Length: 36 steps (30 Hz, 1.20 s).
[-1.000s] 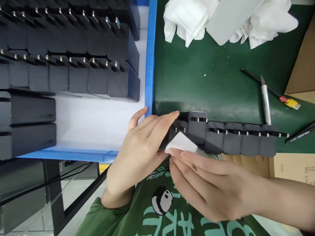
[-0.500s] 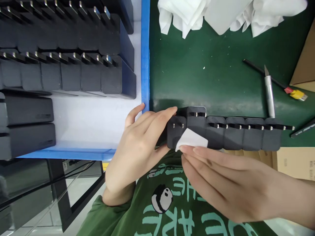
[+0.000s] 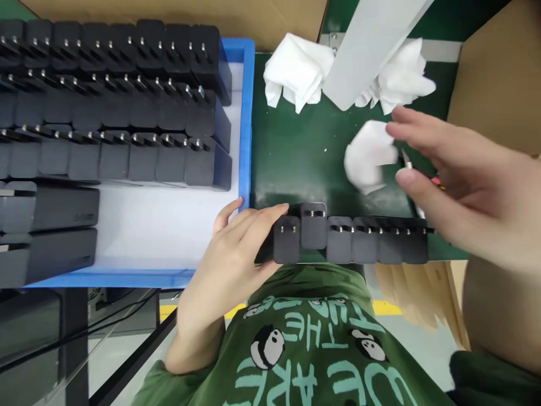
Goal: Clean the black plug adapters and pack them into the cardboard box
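Note:
My left hand (image 3: 230, 256) has its thumb and fingers around the left end of a row of black power adapters, gripping the end adapter (image 3: 287, 239). Beside that one, a second adapter (image 3: 314, 226) sits a little farther back than the others. Several more adapters (image 3: 366, 248) stand side by side to the right, metal prongs upward, along the green table's near edge. My right hand (image 3: 456, 180) is raised at the right, thumb and fingers apart. Just off its fingertips is a white cloth (image 3: 369, 155), blurred by motion and apparently out of the hand.
A blue-rimmed tray (image 3: 246, 129) at the left holds rows of black adapters (image 3: 164, 155). Crumpled white cloths (image 3: 298, 70) lie at the back beside a grey-white post (image 3: 372, 51). A craft knife (image 3: 406, 159) is partly hidden behind my right hand. Cardboard (image 3: 494, 84) stands at the right.
My right hand has moved from the adapters up and to the right and has let go of the white cloth. The left hand still grips the end adapter. The view has tilted farther out.

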Motion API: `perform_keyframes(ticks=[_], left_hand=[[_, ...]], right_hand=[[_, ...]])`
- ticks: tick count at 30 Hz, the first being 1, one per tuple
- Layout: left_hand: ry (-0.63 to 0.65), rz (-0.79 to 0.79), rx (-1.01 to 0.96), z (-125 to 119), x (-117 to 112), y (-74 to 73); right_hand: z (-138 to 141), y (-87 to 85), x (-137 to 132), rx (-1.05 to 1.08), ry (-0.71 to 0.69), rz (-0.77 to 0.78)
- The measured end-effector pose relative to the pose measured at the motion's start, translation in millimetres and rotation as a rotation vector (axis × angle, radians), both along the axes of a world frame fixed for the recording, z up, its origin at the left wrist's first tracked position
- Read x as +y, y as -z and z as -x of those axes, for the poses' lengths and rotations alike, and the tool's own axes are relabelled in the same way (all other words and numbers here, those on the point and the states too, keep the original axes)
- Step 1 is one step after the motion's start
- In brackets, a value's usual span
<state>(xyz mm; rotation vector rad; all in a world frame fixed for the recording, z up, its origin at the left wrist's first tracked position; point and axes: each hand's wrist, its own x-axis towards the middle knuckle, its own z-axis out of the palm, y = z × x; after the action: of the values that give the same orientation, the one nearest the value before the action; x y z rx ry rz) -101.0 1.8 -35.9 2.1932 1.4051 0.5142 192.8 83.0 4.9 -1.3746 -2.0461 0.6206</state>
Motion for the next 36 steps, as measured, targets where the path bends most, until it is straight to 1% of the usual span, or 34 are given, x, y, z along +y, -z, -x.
perform_keyframes(ticks=[1, 2, 3, 5, 6, 7, 8, 10, 12, 14, 16, 20, 22, 23, 25, 27, 28, 30, 32, 34, 35, 36], left_hand=[[0.01, -0.004, 0.0, 1.5, -0.3, 0.7], [0.023, -0.009, 0.002, 3.2, -0.6, 1.7], [0.036, -0.02, 0.003, 4.9, -0.8, 3.1], [0.054, -0.05, 0.003, 7.9, -0.6, 7.3], [0.049, -0.073, 0.0, 8.9, -0.1, 10.0], [0.048, -0.093, 0.001, 9.5, 0.6, 12.9], [0.042, -0.112, 0.007, 9.7, 1.4, 15.7], [0.038, -0.138, 0.025, 9.7, 2.7, 19.6], [0.039, -0.14, 0.046, 9.5, 3.2, 20.5], [0.04, -0.122, 0.062, 9.4, 2.7, 18.5], [0.037, -0.1, 0.071, 8.8, 2.1, 15.1], [0.026, -0.065, 0.08, 6.1, 2.0, 8.3], [0.02, -0.048, 0.089, 4.8, 2.4, 6.0], [0.019, -0.044, 0.094, 4.3, 2.7, 5.2], [0.018, -0.043, 0.102, 3.7, 3.0, 4.3], [0.017, -0.036, 0.108, 3.6, 3.1, 4.0], [0.017, -0.027, 0.11, 3.7, 3.0, 3.9], [0.01, -0.017, 0.111, 3.7, 2.6, 3.7], [-0.002, -0.013, 0.12, 2.8, 2.0, 2.8], [-0.021, -0.023, 0.131, 0.0, 1.8, 0.5], [-0.028, -0.039, 0.135, -2.4, 2.0, -1.2], [-0.032, -0.056, 0.137, -5.5, 2.5, -3.1]], right_hand=[[-1.8, -6.1, 0.5, -0.005, -0.035, 0.005], [-5.1, -11.0, -2.8, 0.007, -0.023, -0.02], [-10.2, -13.8, -8.6, 0.045, 0.047, -0.073], [-26.0, -12.4, -23.9, 0.152, 0.316, -0.204], [-36.1, -8.3, -31.4, 0.162, 0.439, -0.235], [-46.8, -2.7, -38.1, 0.123, 0.536, -0.23], [-57.1, 3.9, -43.7, 0.052, 0.593, -0.191], [-73.1, 18.5, -51.6, -0.107, 0.614, -0.075], [-79.5, 32.4, -55.1, -0.201, 0.548, -0.001], [-77.3, 43.4, -55.0, -0.226, 0.483, -0.023], [-70.7, 50.7, -52.0, -0.265, 0.446, -0.075], [-62.0, 54.7, -45.6, -0.326, 0.376, -0.106], [-66.4, 53.7, -47.8, -0.332, 0.425, -0.127], [-71.4, 53.5, -50.8, -0.34, 0.492, -0.15], [-85.4, 55.4, -59.4, -0.384, 0.674, -0.179], [-101.0, 61.3, -68.6, -0.447, 0.819, -0.145], [-107.6, 65.3, -72.2, -0.473, 0.854, -0.11], [-115.9, 73.7, -76.2, -0.499, 0.867, -0.056], [-117.4, 79.4, -76.6, -0.518, 0.854, -0.059], [-115.0, 80.6, -76.1, -0.522, 0.861, -0.07], [-113.8, 79.4, -76.6, -0.481, 0.871, -0.065], [-113.1, 77.3, -77.8, -0.394, 0.882, -0.055]])
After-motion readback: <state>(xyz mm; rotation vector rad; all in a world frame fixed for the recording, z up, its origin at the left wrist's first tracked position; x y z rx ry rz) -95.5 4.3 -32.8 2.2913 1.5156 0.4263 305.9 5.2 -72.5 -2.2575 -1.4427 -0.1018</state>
